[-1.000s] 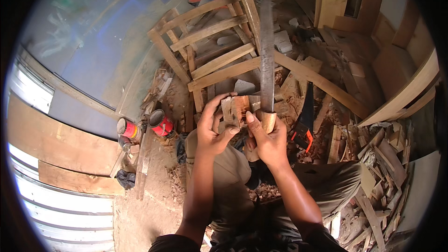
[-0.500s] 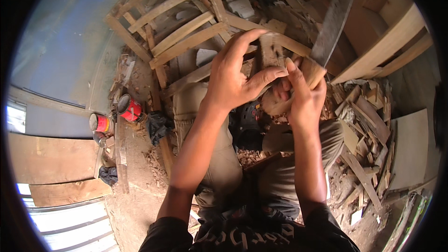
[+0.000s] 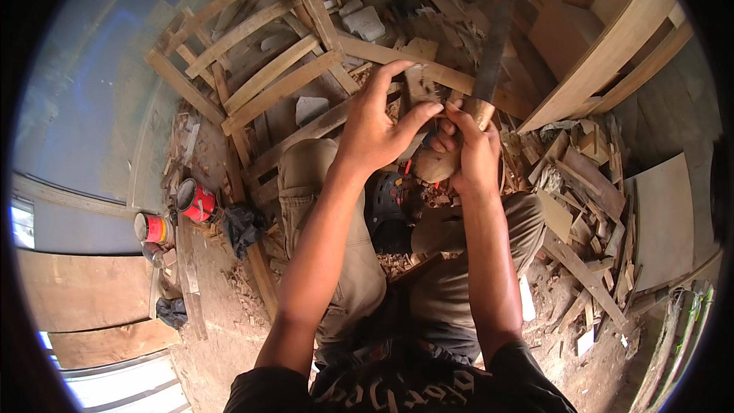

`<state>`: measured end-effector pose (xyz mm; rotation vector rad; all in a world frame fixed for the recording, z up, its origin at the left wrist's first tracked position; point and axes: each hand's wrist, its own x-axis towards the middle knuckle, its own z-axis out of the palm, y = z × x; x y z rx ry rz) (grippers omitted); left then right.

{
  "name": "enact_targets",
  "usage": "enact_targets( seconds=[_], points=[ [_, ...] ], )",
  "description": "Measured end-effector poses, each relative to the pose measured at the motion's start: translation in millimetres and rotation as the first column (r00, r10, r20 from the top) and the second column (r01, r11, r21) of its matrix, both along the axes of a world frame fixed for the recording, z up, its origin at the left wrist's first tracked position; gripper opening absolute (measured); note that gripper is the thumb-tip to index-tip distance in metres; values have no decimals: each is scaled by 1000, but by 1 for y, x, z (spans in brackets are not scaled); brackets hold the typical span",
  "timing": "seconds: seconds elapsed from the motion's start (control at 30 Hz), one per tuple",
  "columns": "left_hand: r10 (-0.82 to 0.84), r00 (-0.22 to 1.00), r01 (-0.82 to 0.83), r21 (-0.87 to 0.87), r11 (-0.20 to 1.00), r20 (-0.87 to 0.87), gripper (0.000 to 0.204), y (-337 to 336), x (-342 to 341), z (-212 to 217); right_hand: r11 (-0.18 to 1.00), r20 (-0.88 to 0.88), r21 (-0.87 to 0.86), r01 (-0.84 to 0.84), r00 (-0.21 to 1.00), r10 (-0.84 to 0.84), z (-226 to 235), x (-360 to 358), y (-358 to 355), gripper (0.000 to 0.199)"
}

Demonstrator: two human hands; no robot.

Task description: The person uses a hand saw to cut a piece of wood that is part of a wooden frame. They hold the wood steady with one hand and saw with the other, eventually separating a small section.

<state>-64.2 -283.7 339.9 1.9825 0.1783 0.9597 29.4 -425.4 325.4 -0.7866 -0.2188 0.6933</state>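
A handsaw with a steel blade point(image 3: 495, 50) and a wooden handle point(image 3: 440, 166) is in my right hand point(image 3: 478, 153). The blade points up and away from me. My fingers wrap the handle, while the thumb and forefinger reach toward my left thumb; anything tiny between them is too small to make out. My left hand point(image 3: 375, 126) curves its thumb and forefinger around a short wooden block point(image 3: 420, 86) with dark marks on its face. The hand's other fingers are hidden behind it. Both hands are close together above my knees.
A slatted wooden frame point(image 3: 264, 76) stands ahead on the left. Wood scraps point(image 3: 589, 191) are heaped on the right, below a wooden cabinet-like piece point(image 3: 589, 53). Two red cans point(image 3: 196, 200) and a black plastic bag point(image 3: 243, 229) sit at the left. Wood chips lie around my shoe point(image 3: 390, 210).
The saw has swung to a more upright angle, its blade moving left. Both hands appear slightly further left in the picture, and the whole view has shifted. Both grips look the same.
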Motion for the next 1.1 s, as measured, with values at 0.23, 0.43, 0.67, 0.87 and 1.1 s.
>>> enact_targets(
  seconds=[0.23, 0.43, 0.67, 0.87, 1.1],
  points=[
    [186, 971, -128, -333, 934, 148, 57, 47, -28, -4, 668, 569, -555, 495, 812, -129, -72, 58, -36, 34],
    [91, 979, -18, -365, 931, 184, 62, 38, -17, -11, 783, 514, -506, 361, 856, -62, -30, -34, -19, 40],
    [11, 961, 106, -405, 908, 277, 63, 42, -10, -16, 862, 700, -458, 217, 686, 200, 22, -71, -11, 34],
    [9, 965, 114, -449, 886, 263, 66, 39, -2, -19, 803, 657, -566, 187, 690, 303, 24, -69, -6, 33],
    [-123, 985, 163, -427, 890, 120, 80, 46, -7, -25, 777, 675, -579, 247, 679, 288, 26, -67, -7, 31]
  ],
)
